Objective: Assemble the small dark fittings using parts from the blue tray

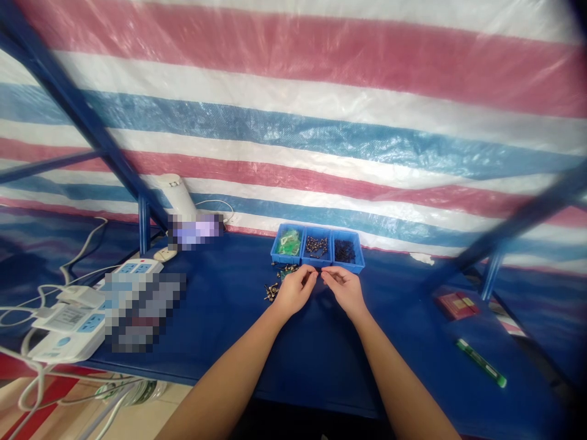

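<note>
My left hand (296,289) and my right hand (345,289) meet over the blue table, fingertips pinched close together. Whatever they pinch is too small to make out. Just beyond them stand three joined blue bins: the left bin (274,252) holds green and clear pieces (289,242), the middle one small brass-and-dark metal parts (317,246), the right one small black parts (345,251). Beside my left hand, a pile of small metal parts (271,292) lies on the table, with more parts mixed with green pieces (287,271) behind it, partly covered by the hand.
On the left lie a white power strip (73,348) with plugs and cables, and a blurred-out object (147,311). A white cylinder (178,197) stands behind. To the right are a red box (457,305) and a green tube-like pack (481,363). Blue frame posts (143,223) flank the table.
</note>
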